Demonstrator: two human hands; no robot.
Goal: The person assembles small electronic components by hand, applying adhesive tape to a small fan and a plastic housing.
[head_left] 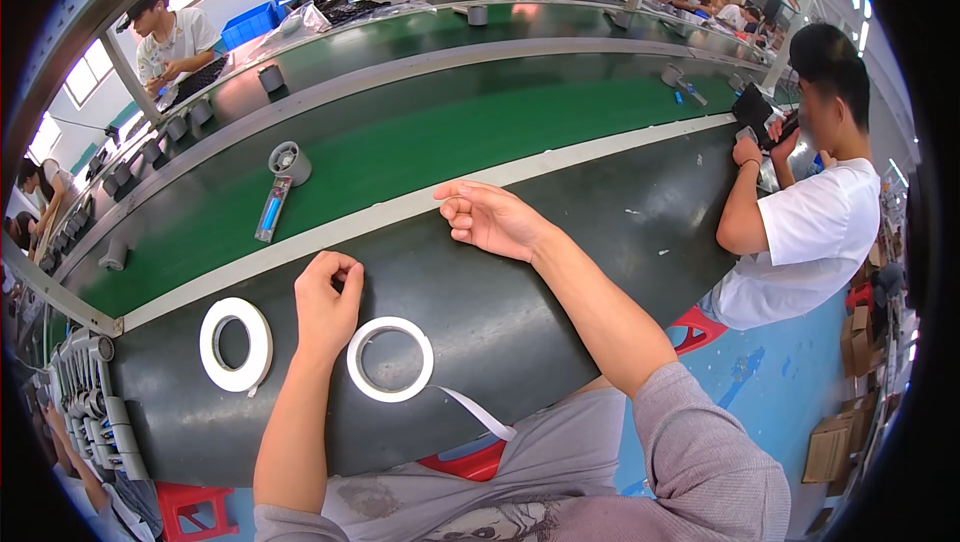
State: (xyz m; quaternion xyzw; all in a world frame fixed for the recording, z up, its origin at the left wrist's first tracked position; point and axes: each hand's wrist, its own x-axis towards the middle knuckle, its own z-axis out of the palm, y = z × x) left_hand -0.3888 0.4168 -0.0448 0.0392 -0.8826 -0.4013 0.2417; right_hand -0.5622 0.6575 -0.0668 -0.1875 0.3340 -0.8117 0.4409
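My left hand (pixel 328 300) is above the dark worktop, between two rolls of white tape. Its fingers are curled in and the thumb lies against them; anything inside is hidden. Farther right, my right hand (pixel 495 222) hovers near the pale rail, fingers bent toward the palm and the top digit stretched left. Whatever it pinches, if anything, is too small to make out. One tape roll (pixel 423 382) lies just right of my left wrist, a loose white strip (pixel 478 410) trailing toward my lap. The other tape roll (pixel 262 342) lies to the left.
Beyond the pale rail (pixel 390 214), a green conveyor belt (pixel 420 157) carries a grey cylindrical housing (pixel 290 162) with a clear-and-blue part (pixel 271 210) attached. Grey handled parts (pixel 95 402) are stacked at the worktop's left end. A co-worker (pixel 815 212) sits at right, holding a dark device.
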